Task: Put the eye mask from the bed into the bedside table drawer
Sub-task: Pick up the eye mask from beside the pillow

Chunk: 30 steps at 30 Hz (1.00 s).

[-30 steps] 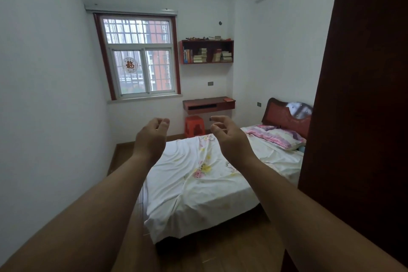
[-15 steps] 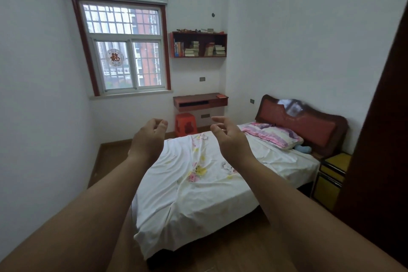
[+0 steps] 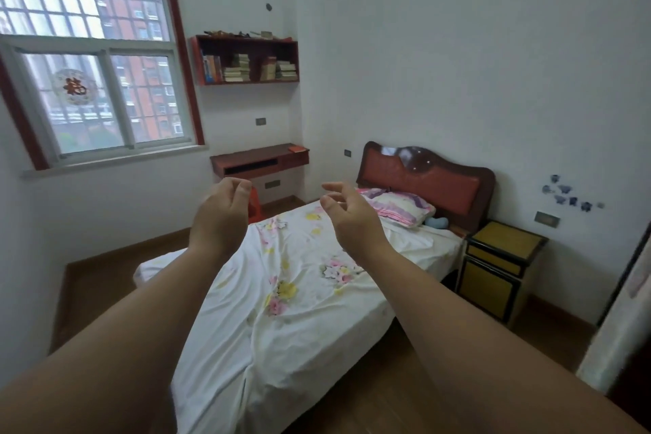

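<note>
A small light-blue soft thing, likely the eye mask (image 3: pixel 436 222), lies on the bed (image 3: pixel 281 292) beside the pink striped pillow (image 3: pixel 398 204), close to the red headboard. The yellow-and-black bedside table (image 3: pixel 500 268) stands right of the bed, its drawer (image 3: pixel 495 259) closed. Both arms are stretched out in front of me above the bed. My left hand (image 3: pixel 222 215) is loosely curled and holds nothing. My right hand (image 3: pixel 352 215) has its fingers apart and is also empty. Both hands are far from the mask.
A window is on the left wall. A wall shelf with books (image 3: pixel 246 62) and a small red wall desk (image 3: pixel 259 160) hang at the far end, a red stool (image 3: pixel 254 208) below. Wooden floor runs around the bed. A dark door edge (image 3: pixel 623 328) stands at right.
The view has moved forward and swung right past the dark door. The bedside table and the whole headboard have come into sight. My hands keep the same raised pose.
</note>
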Available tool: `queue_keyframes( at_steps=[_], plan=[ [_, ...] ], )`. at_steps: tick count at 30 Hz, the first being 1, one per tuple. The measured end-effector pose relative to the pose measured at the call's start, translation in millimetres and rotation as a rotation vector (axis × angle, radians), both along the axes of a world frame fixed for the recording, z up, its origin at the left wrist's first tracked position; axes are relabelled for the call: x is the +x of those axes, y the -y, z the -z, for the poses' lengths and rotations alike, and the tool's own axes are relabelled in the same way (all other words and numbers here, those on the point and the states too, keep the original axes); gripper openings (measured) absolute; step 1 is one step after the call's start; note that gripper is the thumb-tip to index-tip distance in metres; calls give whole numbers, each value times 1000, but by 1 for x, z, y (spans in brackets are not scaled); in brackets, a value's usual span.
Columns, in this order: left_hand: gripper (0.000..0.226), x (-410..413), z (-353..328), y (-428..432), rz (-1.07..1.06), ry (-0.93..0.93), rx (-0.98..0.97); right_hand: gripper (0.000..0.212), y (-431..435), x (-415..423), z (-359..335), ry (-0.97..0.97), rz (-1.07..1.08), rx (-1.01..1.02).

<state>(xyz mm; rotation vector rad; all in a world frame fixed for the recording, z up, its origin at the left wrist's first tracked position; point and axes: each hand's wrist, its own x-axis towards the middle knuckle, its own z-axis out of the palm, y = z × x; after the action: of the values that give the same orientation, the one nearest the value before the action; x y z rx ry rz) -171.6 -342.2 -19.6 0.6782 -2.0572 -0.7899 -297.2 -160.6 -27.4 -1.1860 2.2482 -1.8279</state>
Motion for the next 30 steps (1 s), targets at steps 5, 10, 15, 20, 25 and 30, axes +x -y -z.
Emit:
queue_keyframes(
  at_steps=[5, 10, 15, 20, 25, 30],
  plan=[
    [37, -70, 8, 29, 67, 3, 4, 31, 29, -59, 10, 1, 35, 1],
    [43, -147, 23, 54, 147, 39, 22, 32, 49, -141, 25, 32, 62, -10],
    [43, -231, 28, 75, 149, 70, -8, 32, 63, -224, 32, 44, 93, -14],
    [48, -311, 47, 82, 187, 74, -12, 29, 70, -299, 45, 51, 148, -3],
    [40, -396, 58, 92, 254, 45, 10, 29, 80, -369, 55, 67, 208, 15],
    [37, -497, 58, 112, 345, 29, -40, 29, 89, -439, 53, 64, 299, 28]
  ],
)
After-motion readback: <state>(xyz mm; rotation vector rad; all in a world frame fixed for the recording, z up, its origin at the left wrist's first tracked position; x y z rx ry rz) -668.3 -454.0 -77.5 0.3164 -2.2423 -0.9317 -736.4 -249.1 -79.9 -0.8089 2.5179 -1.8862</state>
